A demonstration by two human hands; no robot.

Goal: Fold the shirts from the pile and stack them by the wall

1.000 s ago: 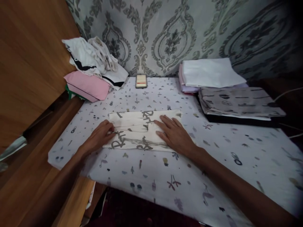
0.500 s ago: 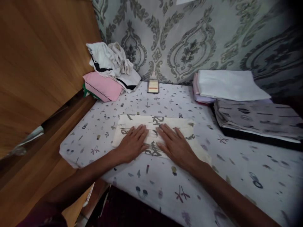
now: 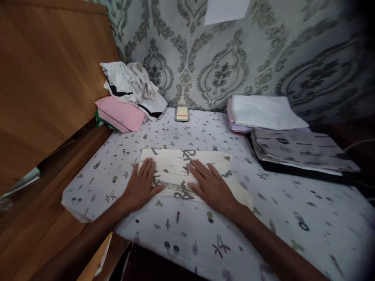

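A cream cloth with dark lettering (image 3: 172, 164) lies folded into a wide flat strip on the patterned sheet (image 3: 187, 234). My left hand (image 3: 142, 185) rests flat on the cloth's left end, its fingers apart and pointing away from me. Flat on the right half lies my right hand (image 3: 212, 185), fingers spread and thumb out. Neither hand grips anything. Parts of the lettering are hidden under the fingers.
At the back left, crumpled white clothes (image 3: 129, 84) lie on a pink cloth bundle (image 3: 123, 113). A small framed card (image 3: 182, 113) stands by the patterned wall. Folded white cloths (image 3: 263, 111) and folded grey printed fabric (image 3: 299, 146) are stacked at right. Wooden furniture (image 3: 49, 78) borders the left.
My left hand has slid left along the cloth to its left end, widening the space between my hands. My right hand stays in nearly the same place on the cloth. The view has tilted up slightly.
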